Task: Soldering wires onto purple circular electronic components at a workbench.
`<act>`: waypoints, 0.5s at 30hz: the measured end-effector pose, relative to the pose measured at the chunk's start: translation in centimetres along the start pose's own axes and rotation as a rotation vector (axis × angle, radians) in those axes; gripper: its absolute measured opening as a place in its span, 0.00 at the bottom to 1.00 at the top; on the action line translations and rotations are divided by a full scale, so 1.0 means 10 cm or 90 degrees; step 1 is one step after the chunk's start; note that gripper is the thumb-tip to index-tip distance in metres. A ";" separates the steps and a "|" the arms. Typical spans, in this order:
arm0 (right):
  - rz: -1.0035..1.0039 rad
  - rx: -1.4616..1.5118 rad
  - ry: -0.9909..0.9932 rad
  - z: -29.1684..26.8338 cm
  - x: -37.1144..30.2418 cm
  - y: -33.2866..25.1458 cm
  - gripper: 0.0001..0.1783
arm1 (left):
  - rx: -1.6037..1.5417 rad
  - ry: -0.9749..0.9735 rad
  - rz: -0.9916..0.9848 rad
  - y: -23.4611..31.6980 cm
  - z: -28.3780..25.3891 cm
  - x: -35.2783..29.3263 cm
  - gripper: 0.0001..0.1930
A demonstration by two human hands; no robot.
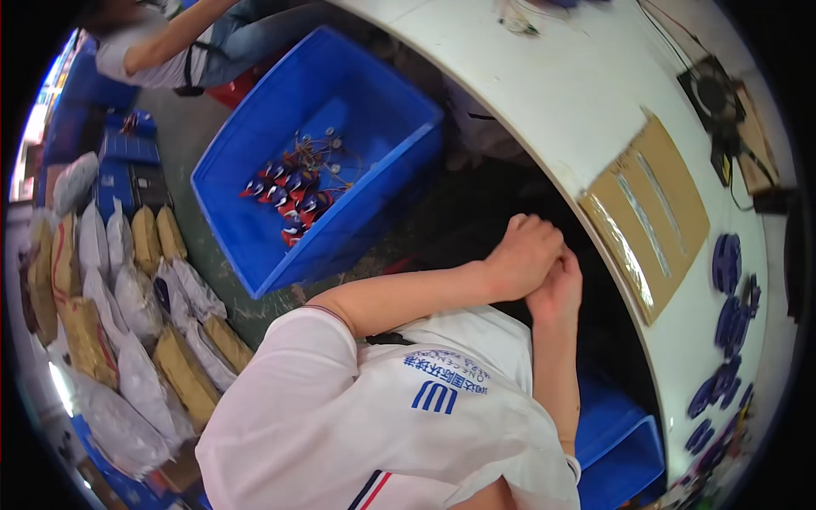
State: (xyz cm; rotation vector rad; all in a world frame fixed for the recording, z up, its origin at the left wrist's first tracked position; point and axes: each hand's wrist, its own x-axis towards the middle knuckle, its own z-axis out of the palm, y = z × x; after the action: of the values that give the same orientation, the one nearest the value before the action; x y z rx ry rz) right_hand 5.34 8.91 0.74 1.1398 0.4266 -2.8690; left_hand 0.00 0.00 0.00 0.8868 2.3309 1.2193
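Here the left hand [525, 253] lies curled over the right hand [557, 289], its fingers bent down and pressed together around the other's knuckles; whether anything sits inside that clasp cannot be told. The right hand's fingers are folded in under the left, and the pair touch just beside the curved edge of the white work table [544, 93]. The left forearm runs bare and nearly level from the white short-sleeved shirt [357, 408] toward the table, while the right forearm rises steeply from below to meet it. On the table, just beyond the clasped hands, lies a flat brown cardboard sheet with clear tape strips [650, 217]. Farther along the table from it are dark blue round plastic discs [727, 340]. Away from the table, on the floor, stands a large blue plastic crate [246, 161] holding small red-and-blue parts with wires [293, 191].
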 end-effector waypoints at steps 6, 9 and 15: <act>-0.038 -0.002 0.032 -0.27 0.19 0.04 0.15 | 0.271 0.151 0.328 -0.15 0.03 -0.20 0.06; -0.054 -0.066 0.062 -0.34 0.18 0.01 0.13 | 0.307 0.120 0.327 -0.11 -0.01 -0.30 0.05; -0.072 -0.049 -0.048 -0.11 0.04 0.21 0.13 | 0.117 0.029 0.135 -0.10 -0.37 -0.16 0.05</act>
State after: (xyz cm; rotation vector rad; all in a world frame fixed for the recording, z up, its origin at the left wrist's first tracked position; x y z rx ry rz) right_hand 6.02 7.15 -0.79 1.0233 0.6102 -2.9502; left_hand -1.33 -3.73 1.31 1.2065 2.4651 1.1271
